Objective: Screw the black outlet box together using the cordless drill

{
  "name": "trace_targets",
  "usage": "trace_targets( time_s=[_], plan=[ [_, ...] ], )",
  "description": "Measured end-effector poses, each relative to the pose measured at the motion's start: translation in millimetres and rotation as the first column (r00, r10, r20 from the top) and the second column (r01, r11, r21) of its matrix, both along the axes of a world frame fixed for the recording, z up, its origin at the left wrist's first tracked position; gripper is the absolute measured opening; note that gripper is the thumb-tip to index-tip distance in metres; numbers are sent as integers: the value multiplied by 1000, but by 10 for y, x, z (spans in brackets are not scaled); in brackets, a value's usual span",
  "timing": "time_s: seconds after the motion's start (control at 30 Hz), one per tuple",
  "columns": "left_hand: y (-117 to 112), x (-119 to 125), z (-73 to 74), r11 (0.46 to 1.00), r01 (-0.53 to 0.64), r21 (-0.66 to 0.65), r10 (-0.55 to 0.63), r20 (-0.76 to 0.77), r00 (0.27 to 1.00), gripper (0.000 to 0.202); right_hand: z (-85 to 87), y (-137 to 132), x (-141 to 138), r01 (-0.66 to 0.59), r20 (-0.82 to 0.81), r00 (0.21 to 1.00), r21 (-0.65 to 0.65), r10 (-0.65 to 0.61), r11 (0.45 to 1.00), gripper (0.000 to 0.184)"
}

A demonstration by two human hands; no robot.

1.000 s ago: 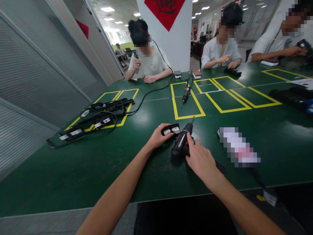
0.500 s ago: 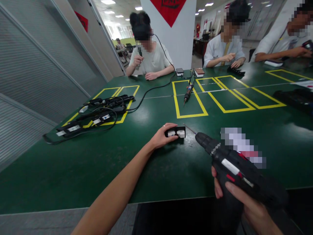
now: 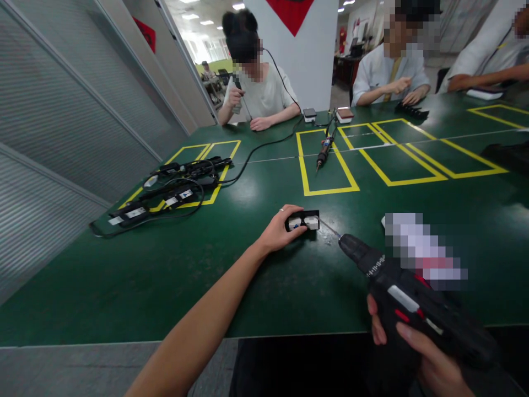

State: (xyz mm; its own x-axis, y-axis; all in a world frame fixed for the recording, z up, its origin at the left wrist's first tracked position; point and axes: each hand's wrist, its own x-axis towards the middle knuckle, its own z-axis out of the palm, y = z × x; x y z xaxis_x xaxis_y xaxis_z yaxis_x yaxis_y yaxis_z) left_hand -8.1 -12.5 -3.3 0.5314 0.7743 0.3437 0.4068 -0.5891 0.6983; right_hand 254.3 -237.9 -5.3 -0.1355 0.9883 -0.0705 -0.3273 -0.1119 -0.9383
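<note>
My left hand (image 3: 285,229) grips a small black rectangular housing with white labelled parts (image 3: 313,222), its thumb across the near side and its fingers behind. The housing is held at the table surface. In my right hand (image 3: 430,353) is a black cordless drill (image 3: 397,286) with red and grey marks, my fingers wrapped round its handle. The drill's long thin bit (image 3: 329,227) points left, and its tip is at the right part of the housing. Whether the tip touches a screw is too small to tell.
On the green table (image 3: 185,286), black cabled devices (image 3: 177,190) lie at left. An electric screwdriver (image 3: 325,153) rests inside a yellow-taped box. Right of the housing lies a blurred pale object (image 3: 421,248). Across the table sit co-workers, one (image 3: 264,88) holding a tool.
The drill bit's tip has come from just above the housing's right corner onto its right part. The view has shifted slightly. Both hands keep their holds.
</note>
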Motion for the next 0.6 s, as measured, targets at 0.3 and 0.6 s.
trace_targets(
  time_s=[0.3,0.6],
  plan=[
    [-11,7,4,1000,-26,-17,26,-19,999,44,18,-2,9,-68,175,983,40,60,997,24],
    [-4,-1,-2,999,-19,-32,18,-21,1000,45,36,-4,-19,-31,220,975,6,29,999,21]
  ],
)
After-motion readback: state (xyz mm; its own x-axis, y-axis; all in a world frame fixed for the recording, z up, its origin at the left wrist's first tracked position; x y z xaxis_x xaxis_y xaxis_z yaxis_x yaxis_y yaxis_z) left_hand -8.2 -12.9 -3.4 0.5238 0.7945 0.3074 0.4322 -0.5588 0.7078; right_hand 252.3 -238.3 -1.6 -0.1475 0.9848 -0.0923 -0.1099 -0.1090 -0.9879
